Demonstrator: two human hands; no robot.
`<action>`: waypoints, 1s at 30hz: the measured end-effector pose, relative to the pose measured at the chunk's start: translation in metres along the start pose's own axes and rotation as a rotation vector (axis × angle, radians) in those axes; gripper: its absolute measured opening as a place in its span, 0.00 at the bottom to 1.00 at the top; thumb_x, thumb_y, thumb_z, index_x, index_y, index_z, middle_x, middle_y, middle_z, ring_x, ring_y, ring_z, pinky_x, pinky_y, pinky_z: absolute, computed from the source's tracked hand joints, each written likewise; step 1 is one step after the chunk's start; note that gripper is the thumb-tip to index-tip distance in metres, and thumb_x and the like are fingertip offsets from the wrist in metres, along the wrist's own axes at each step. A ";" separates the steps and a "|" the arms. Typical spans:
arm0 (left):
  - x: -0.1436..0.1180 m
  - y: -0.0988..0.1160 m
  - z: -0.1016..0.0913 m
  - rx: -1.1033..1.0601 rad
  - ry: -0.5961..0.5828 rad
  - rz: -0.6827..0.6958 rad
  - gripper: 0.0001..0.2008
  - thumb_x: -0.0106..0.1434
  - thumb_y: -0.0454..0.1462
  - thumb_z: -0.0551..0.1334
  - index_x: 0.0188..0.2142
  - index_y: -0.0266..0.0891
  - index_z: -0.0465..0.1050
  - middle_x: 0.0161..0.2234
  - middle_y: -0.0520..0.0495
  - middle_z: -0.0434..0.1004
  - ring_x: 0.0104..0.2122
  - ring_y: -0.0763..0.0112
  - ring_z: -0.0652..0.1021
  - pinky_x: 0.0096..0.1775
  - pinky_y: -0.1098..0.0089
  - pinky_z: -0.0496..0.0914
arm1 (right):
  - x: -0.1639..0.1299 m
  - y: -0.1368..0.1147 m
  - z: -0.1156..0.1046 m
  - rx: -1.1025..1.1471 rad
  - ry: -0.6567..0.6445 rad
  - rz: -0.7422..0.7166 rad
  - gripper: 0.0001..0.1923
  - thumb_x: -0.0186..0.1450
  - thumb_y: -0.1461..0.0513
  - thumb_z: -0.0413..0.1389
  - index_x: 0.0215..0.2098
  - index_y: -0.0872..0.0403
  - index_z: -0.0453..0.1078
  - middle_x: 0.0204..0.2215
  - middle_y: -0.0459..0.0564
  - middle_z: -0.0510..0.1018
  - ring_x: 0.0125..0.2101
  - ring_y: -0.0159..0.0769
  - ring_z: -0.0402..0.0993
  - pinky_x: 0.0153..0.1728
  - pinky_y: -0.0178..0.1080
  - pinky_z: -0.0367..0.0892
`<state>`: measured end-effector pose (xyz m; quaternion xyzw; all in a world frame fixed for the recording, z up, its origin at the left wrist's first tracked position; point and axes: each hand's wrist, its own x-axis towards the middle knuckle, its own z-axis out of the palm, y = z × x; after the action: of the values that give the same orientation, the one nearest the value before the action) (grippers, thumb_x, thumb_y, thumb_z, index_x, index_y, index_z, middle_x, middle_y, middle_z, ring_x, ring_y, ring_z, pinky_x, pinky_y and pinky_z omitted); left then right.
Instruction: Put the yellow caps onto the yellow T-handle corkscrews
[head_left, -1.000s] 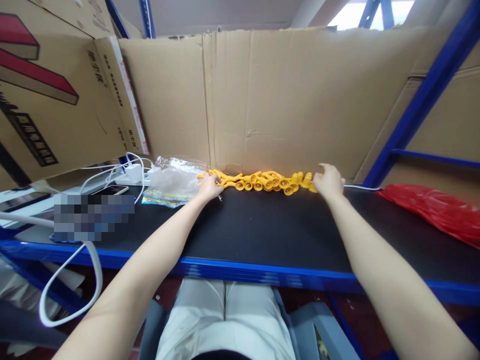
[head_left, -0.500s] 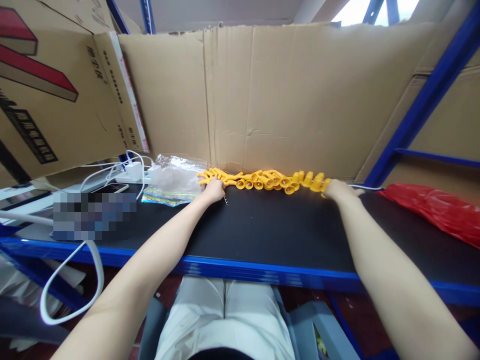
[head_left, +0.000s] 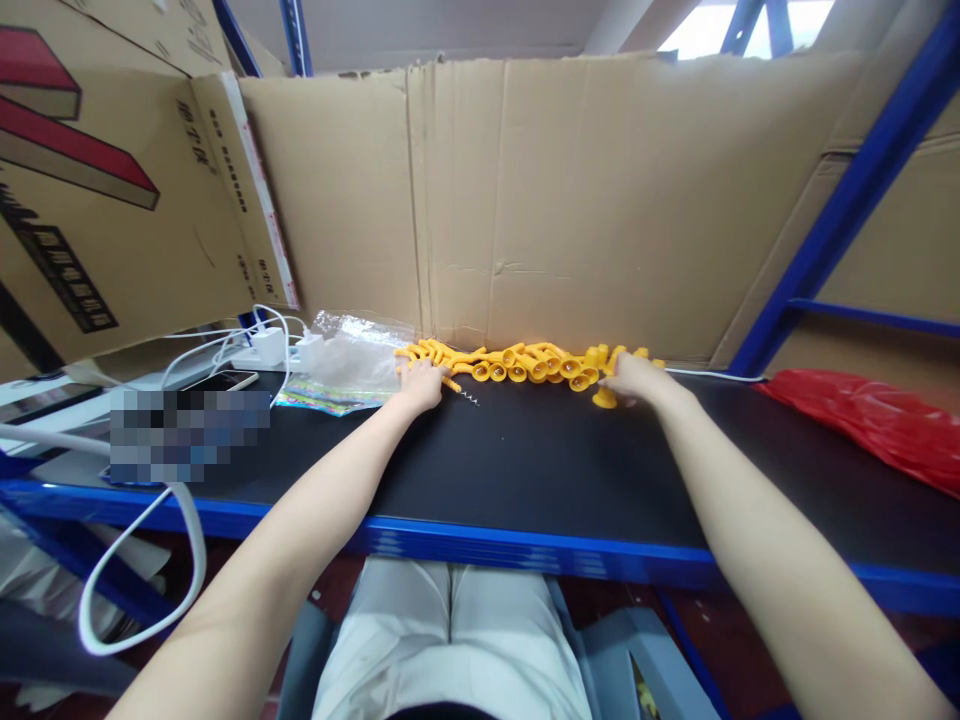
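both arms reach across the black bench [head_left: 525,470] to a row of yellow plastic pieces [head_left: 525,362] lying along the foot of the cardboard wall [head_left: 562,200] at the far edge. the row runs from left to right between the 2 hands, its pieces touching or overlapping one another.

the left hand [head_left: 421,385] rests at the left end of the row, fingers curled down over the first pieces there; whether it grips 1 of them or only presses on them i cannot tell. just beside it on the bench lies a small metal spring [head_left: 468,398], apart from the fingers.

the right hand [head_left: 636,378] lies at the right end of the row, palm down and fingers bent over the pieces. 1 yellow piece [head_left: 603,398] stands on the bench just in front of it, touching or nearly touching the thumb side; if the hand has hold of it i cannot tell.

left of the row lies a clear plastic bag [head_left: 352,355] over a colourful printed sheet [head_left: 322,398], then white chargers and cables [head_left: 262,345] and a phone [head_left: 221,380]. a red plastic bag [head_left: 862,415] lies well apart at the right, near a blue shelf post [head_left: 847,200]. a printed carton [head_left: 97,200] leans at the far left.
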<state>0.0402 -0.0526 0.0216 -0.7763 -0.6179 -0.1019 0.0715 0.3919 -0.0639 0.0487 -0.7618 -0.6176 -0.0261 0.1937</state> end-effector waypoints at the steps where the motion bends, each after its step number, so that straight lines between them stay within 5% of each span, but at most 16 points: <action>1: 0.000 -0.001 0.000 0.005 0.006 0.003 0.19 0.60 0.32 0.53 0.49 0.46 0.71 0.48 0.38 0.70 0.52 0.53 0.67 0.54 0.51 0.54 | -0.004 -0.007 -0.002 0.007 -0.100 0.052 0.12 0.52 0.57 0.63 0.26 0.54 0.67 0.17 0.50 0.73 0.20 0.41 0.73 0.27 0.46 0.69; 5: 0.003 -0.002 0.002 -0.014 0.072 0.012 0.16 0.62 0.34 0.53 0.46 0.45 0.73 0.45 0.38 0.72 0.48 0.53 0.70 0.53 0.48 0.52 | -0.019 -0.026 -0.002 0.068 -0.320 0.046 0.12 0.54 0.56 0.63 0.27 0.55 0.67 0.19 0.53 0.74 0.22 0.44 0.75 0.27 0.47 0.69; 10: 0.004 0.001 0.001 -0.083 0.101 0.015 0.14 0.62 0.37 0.53 0.46 0.43 0.70 0.44 0.38 0.73 0.48 0.52 0.71 0.52 0.49 0.55 | -0.032 -0.039 0.008 0.082 -0.367 -0.197 0.13 0.53 0.55 0.62 0.28 0.54 0.67 0.20 0.50 0.74 0.23 0.42 0.74 0.28 0.43 0.68; 15: 0.000 0.007 -0.004 -0.113 0.117 0.049 0.16 0.64 0.36 0.50 0.50 0.41 0.66 0.46 0.37 0.73 0.47 0.51 0.72 0.49 0.51 0.59 | -0.038 -0.056 0.015 0.054 -0.175 -0.429 0.11 0.52 0.59 0.61 0.31 0.54 0.67 0.28 0.49 0.75 0.31 0.41 0.73 0.31 0.40 0.67; 22: -0.006 0.016 -0.010 -0.150 0.168 0.109 0.16 0.64 0.37 0.50 0.50 0.42 0.65 0.45 0.39 0.73 0.47 0.53 0.73 0.49 0.52 0.59 | -0.035 -0.063 0.025 0.210 0.042 -0.686 0.12 0.56 0.64 0.58 0.40 0.54 0.72 0.40 0.53 0.76 0.43 0.43 0.72 0.47 0.47 0.65; 30: -0.010 0.021 -0.013 -0.202 0.193 0.143 0.16 0.64 0.37 0.51 0.50 0.42 0.66 0.47 0.38 0.73 0.49 0.53 0.71 0.50 0.54 0.59 | -0.036 -0.065 0.031 0.248 0.082 -0.717 0.18 0.60 0.60 0.57 0.49 0.53 0.71 0.44 0.54 0.75 0.46 0.43 0.70 0.50 0.49 0.64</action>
<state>0.0582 -0.0696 0.0322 -0.8083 -0.5379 -0.2321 0.0592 0.3152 -0.0768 0.0277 -0.4666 -0.8350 -0.0479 0.2876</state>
